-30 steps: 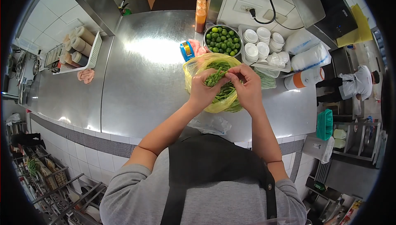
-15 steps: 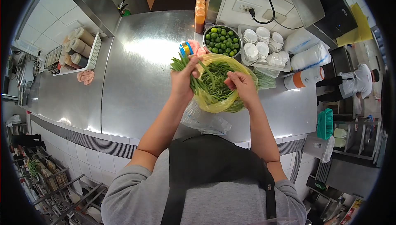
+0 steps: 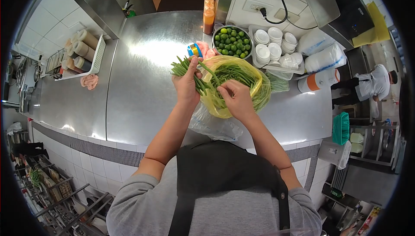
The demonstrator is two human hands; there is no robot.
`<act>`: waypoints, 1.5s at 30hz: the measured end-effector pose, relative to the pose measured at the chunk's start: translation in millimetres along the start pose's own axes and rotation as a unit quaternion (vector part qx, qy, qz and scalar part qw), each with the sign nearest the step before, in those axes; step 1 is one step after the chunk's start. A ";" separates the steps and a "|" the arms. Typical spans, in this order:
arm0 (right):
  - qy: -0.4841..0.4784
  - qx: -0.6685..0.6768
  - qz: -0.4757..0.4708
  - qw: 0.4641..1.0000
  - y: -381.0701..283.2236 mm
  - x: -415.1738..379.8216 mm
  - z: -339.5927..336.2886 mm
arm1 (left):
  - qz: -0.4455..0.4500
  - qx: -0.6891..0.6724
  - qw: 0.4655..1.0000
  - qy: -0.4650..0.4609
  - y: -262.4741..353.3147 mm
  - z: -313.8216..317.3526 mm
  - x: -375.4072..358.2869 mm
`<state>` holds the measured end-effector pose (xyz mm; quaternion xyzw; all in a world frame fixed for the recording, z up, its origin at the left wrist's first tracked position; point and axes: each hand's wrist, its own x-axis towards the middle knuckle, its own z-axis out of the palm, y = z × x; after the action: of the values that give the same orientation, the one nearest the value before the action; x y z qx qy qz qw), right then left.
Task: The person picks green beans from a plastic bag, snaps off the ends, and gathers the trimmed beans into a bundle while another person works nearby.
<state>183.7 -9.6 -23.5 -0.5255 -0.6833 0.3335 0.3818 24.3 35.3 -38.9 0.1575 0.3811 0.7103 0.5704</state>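
My left hand [image 3: 186, 85] is closed around a bunch of green beans [image 3: 180, 68], whose ends stick out on both sides of the fist. Right beside it, a yellow plastic bag [image 3: 258, 81] stands open on the counter, with many more green beans [image 3: 235, 71] inside. Over the bag's near side, my right hand [image 3: 239, 100] has its fingers pinched together close to the bunch. Whatever is between those fingertips, if anything, is too small to make out. A clear plastic bag [image 3: 212, 123] lies crumpled under the yellow one.
Behind the bag stand a bowl of limes [image 3: 232, 42], orange squeeze bottles [image 3: 209, 17], a blue-and-yellow can [image 3: 194, 50] and a pink cloth [image 3: 205, 51]. Stacked white cups [image 3: 275, 51] fill a tray at right. A white basket of bottles [image 3: 97, 59] sits left. Another person [image 3: 374, 84] works at far right.
My right hand has moved left and nearer to me, from over the beans in the bag to beside the bunch. The left hand has shifted slightly left with its beans.
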 end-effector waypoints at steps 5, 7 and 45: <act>-0.023 0.014 -0.063 0.998 -8.6 -4.3 -0.2 | 0.012 0.055 0.998 -0.024 -3.6 -0.8 0.1; -0.032 0.043 -0.110 0.993 -12.3 -3.3 -2.4 | 0.003 0.051 0.999 -0.015 -3.1 0.2 1.1; -0.004 0.173 0.050 0.984 19.0 15.7 -47.7 | -0.094 0.325 0.892 -0.300 -6.2 7.9 -33.3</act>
<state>231.6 12.6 -13.9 -0.4832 -0.5899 0.4676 0.4471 43.7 7.5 -31.1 0.5033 0.4143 0.4089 0.6386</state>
